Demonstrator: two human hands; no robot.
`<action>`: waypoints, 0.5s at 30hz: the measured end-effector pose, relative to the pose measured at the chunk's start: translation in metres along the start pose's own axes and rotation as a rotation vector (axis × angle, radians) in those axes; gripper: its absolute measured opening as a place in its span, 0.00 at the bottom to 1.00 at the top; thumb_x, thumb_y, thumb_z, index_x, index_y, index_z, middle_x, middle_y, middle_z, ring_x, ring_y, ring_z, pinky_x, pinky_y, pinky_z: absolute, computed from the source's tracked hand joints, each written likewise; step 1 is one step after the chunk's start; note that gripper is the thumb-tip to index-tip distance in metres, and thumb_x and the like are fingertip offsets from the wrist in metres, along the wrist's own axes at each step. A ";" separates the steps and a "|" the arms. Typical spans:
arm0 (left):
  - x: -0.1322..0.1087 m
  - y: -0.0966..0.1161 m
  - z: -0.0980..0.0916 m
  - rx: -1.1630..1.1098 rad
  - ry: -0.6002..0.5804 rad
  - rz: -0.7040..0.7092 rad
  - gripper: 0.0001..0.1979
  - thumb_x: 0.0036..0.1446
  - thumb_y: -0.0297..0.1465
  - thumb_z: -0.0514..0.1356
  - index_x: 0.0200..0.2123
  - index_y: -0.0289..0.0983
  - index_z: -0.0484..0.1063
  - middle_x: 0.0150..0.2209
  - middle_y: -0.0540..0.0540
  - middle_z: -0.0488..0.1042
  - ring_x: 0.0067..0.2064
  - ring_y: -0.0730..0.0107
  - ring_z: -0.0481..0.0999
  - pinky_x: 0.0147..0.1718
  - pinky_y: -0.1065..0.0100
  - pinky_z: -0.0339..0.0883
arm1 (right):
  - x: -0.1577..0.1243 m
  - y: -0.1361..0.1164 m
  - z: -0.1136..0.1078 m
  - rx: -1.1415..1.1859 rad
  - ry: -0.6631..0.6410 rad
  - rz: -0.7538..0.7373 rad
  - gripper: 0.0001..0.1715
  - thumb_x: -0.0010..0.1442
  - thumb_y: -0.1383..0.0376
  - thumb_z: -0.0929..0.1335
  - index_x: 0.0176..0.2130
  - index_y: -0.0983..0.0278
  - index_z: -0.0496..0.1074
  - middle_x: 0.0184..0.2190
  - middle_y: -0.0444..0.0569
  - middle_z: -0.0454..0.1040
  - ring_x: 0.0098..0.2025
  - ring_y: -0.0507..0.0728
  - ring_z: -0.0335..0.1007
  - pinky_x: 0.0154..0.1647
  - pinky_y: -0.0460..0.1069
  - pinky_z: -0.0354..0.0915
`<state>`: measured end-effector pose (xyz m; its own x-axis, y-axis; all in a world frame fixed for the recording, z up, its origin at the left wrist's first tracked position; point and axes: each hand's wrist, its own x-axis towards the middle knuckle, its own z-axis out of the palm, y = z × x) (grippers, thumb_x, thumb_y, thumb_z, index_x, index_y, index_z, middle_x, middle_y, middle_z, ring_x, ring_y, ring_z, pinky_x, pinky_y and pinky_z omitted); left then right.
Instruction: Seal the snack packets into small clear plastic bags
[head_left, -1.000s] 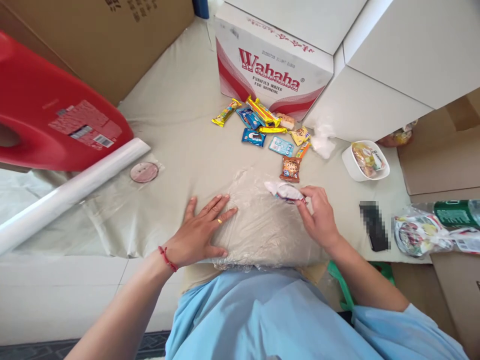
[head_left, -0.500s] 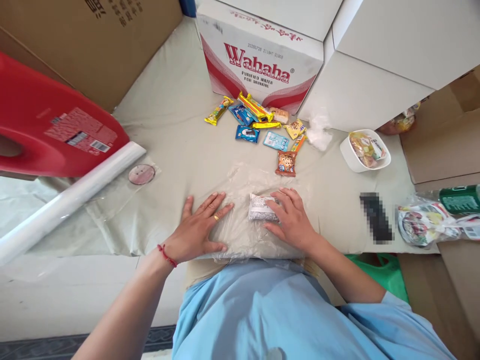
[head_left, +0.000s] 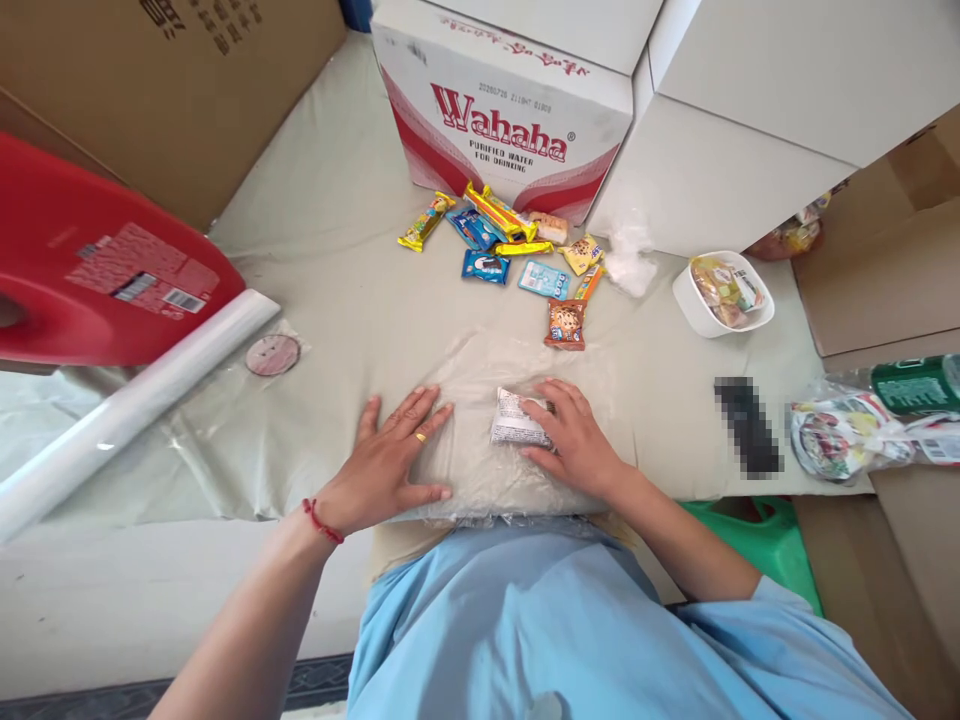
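Observation:
A small white snack packet (head_left: pixel 515 418) with printed text on its upper face lies on a crinkled sheet of clear plastic film (head_left: pixel 469 470) near the table's front edge. My right hand (head_left: pixel 574 440) is curled over the packet's right end, its index finger on top and thumb by the lower edge, hiding that end. To the left, my left hand (head_left: pixel 394 455) rests flat with its fingers spread, pressing the left side of the film. Just beyond the film lies a brown cookie packet (head_left: pixel 565 325).
Wrapped snacks (head_left: pixel 499 230) are heaped before a Wahaha carton (head_left: pixel 502 120). A roll of clear film (head_left: pixel 150 395) and a red jug (head_left: pixel 112 270) stand left. At right are a white tub (head_left: pixel 701 305), a pixelated dark object (head_left: pixel 748 428) and a bagged bundle (head_left: pixel 840 440).
The whole view has shifted slightly, so everything sits a little further left. Both hands and the white packet keep nearly the same places on the film.

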<state>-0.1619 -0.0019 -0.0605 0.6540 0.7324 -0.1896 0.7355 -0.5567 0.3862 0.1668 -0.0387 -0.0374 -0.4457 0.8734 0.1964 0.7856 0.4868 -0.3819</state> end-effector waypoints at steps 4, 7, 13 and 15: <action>-0.014 -0.002 -0.002 -0.115 0.174 0.027 0.38 0.66 0.43 0.57 0.76 0.47 0.50 0.79 0.38 0.40 0.78 0.42 0.46 0.73 0.34 0.41 | -0.035 0.002 -0.032 0.195 0.040 -0.133 0.33 0.69 0.54 0.70 0.67 0.60 0.64 0.63 0.63 0.69 0.68 0.68 0.63 0.65 0.68 0.67; -0.025 -0.002 -0.006 -0.159 0.206 0.083 0.37 0.60 0.27 0.54 0.72 0.53 0.61 0.80 0.51 0.37 0.79 0.46 0.41 0.74 0.39 0.44 | -0.068 0.004 -0.045 0.228 -0.118 -0.190 0.36 0.66 0.50 0.73 0.66 0.61 0.67 0.61 0.62 0.72 0.66 0.67 0.65 0.64 0.66 0.69; -0.026 -0.002 -0.007 -0.083 0.059 0.121 0.31 0.58 0.31 0.59 0.65 0.54 0.72 0.79 0.52 0.47 0.78 0.43 0.47 0.73 0.33 0.39 | -0.099 0.013 -0.023 0.081 -0.229 -0.089 0.24 0.68 0.64 0.71 0.62 0.60 0.73 0.64 0.59 0.73 0.68 0.65 0.65 0.65 0.65 0.69; -0.020 -0.003 -0.007 -0.127 0.094 0.096 0.19 0.64 0.36 0.59 0.57 0.53 0.79 0.76 0.51 0.57 0.78 0.46 0.49 0.73 0.35 0.42 | -0.091 0.015 -0.022 0.179 -0.154 -0.074 0.15 0.69 0.66 0.69 0.55 0.60 0.77 0.58 0.57 0.78 0.62 0.63 0.70 0.61 0.63 0.72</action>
<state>-0.1791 -0.0122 -0.0513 0.6964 0.7148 -0.0631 0.6379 -0.5764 0.5108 0.2290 -0.1109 -0.0409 -0.5705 0.8158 0.0950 0.6659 0.5271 -0.5279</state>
